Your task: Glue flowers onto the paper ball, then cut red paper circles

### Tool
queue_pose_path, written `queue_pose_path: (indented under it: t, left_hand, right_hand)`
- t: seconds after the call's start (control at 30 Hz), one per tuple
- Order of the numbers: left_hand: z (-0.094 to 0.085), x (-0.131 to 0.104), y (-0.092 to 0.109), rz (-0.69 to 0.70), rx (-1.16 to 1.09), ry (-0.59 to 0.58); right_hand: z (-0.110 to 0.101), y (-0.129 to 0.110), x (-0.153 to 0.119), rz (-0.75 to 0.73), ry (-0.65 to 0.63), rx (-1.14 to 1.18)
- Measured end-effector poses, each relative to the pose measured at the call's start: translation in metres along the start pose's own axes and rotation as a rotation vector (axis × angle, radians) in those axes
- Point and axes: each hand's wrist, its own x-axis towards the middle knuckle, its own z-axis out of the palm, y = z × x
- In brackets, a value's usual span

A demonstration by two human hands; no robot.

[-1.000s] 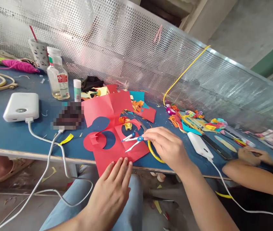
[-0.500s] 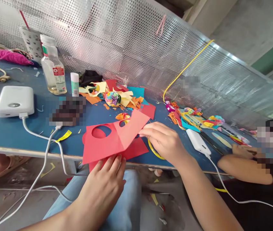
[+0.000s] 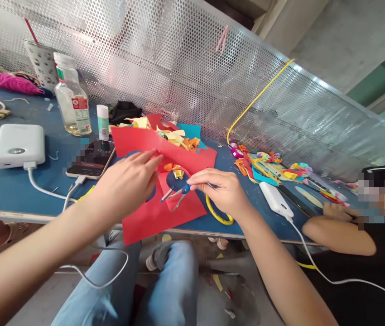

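Red paper (image 3: 179,218) with round holes cut out of it lies in overlapping pieces at the table's front edge. Over its left part is my left hand (image 3: 129,183), its fingertips pinched together on an upper red sheet (image 3: 189,156). My right hand (image 3: 218,188) grips a drawing compass (image 3: 186,188) by its blue top. The compass's metal legs point down and left over the paper and do not visibly mark it. Beside my right hand, a yellow ring (image 3: 224,220) lies on the table.
Behind the paper are coloured scraps (image 3: 179,136), a glue stick (image 3: 103,122) and a bottle (image 3: 73,99). A phone (image 3: 93,158) and a power bank (image 3: 17,146) stand left, joined to white cables. Another person's arm (image 3: 340,235) rests at right, near a second power bank (image 3: 276,199).
My left hand has moved up from the near edge onto the paper. My right hand has let go of the folded red sheet and now holds the compass. The sheet has shifted back.
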Motion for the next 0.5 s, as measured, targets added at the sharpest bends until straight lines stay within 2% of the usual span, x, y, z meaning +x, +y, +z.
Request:
queue_pose_path:
  t: [0.13, 0.27, 0.37, 0.5]
  left_hand:
    - [0.012, 0.042, -0.029, -0.038, 0.072, 0.016]
    - [0.032, 0.058, -0.047, -0.081, 0.12, 0.036]
    - [0.035, 0.057, -0.048, -0.089, 0.134, 0.064]
    - [0.014, 0.046, -0.03, -0.094, 0.137, 0.116]
  right_hand:
    - [0.002, 0.002, 0.007, -0.012, -0.017, -0.036]
    - [-0.001, -0.001, 0.008, -0.029, -0.03, -0.054]
    - [-0.003, -0.003, 0.007, -0.042, -0.01, -0.073]
    - [-0.003, -0.003, 0.006, -0.052, 0.014, -0.11]
